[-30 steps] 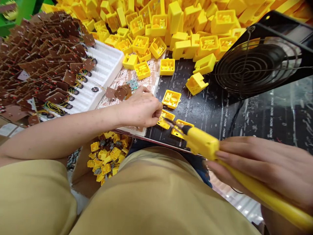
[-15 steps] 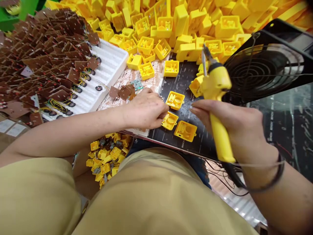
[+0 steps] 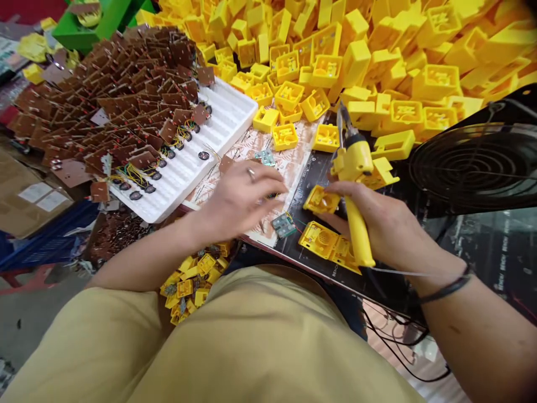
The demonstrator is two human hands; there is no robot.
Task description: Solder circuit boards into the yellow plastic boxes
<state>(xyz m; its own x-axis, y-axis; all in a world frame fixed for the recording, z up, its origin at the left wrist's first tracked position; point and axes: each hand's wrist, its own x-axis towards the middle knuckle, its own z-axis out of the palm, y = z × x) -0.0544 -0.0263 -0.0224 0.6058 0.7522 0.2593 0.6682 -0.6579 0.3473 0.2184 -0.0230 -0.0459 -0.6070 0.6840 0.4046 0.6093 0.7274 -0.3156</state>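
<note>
Work looks partway — the green circuit board (image 3: 284, 225) lies outside the open yellow casing (image 3: 318, 239) on the black bench mat (image 3: 482, 240) — with the right hand (image 3: 380, 218) clasping a yellow soldering gun (image 3: 358, 235), the left hand (image 3: 241, 196) loosely curled, any pinch impossible to tell.

On the near side of the black fan (image 3: 472, 168), the black bench mat (image 3: 478, 257) gives bare room where a hand can pass. To the left of this fan, the right hand (image 3: 377, 215) with the yellow soldering gun (image 3: 358, 221) blocks the way; behind it, the heap of yellow plastic cases (image 3: 356, 64) does the same.
</note>
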